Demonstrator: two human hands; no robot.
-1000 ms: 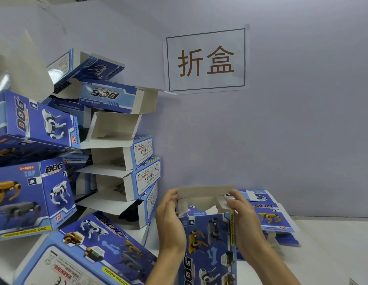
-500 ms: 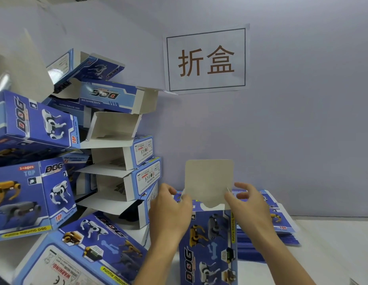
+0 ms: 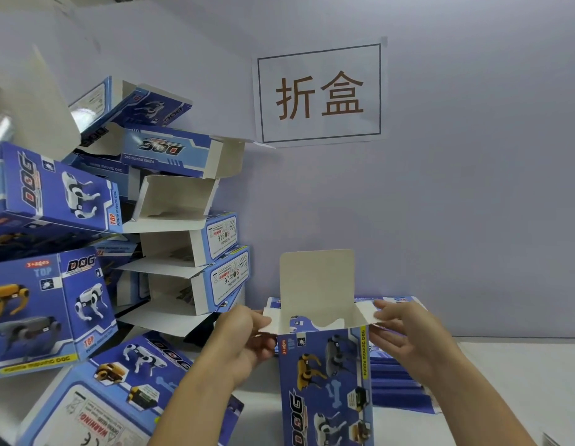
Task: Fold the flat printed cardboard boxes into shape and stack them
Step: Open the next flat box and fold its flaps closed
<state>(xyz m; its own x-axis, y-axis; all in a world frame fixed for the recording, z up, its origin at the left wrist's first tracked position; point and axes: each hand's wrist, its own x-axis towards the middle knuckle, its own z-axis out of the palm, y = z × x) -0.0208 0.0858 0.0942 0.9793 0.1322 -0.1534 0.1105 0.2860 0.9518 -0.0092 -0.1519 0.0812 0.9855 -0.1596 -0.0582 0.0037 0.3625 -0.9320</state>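
Observation:
A blue printed dog box (image 3: 326,387) stands upright on the table in front of me, its top open. The tall back lid flap (image 3: 316,281) points straight up. My left hand (image 3: 239,339) pinches the small left side flap, which is spread outward. The right side flap sticks out the other way, pinched between the fingers of my right hand (image 3: 405,336). Behind the box lies a stack of flat blue boxes (image 3: 398,391).
A leaning pile of folded blue boxes (image 3: 170,226) fills the left side against the wall. More folded boxes (image 3: 45,304) crowd the near left. A paper sign (image 3: 320,93) hangs on the wall. White table surface (image 3: 511,375) shows at right.
The lid flap, folded down a second ago, has swung up to vertical. Both hands have moved apart and now hold the side flaps spread outward.

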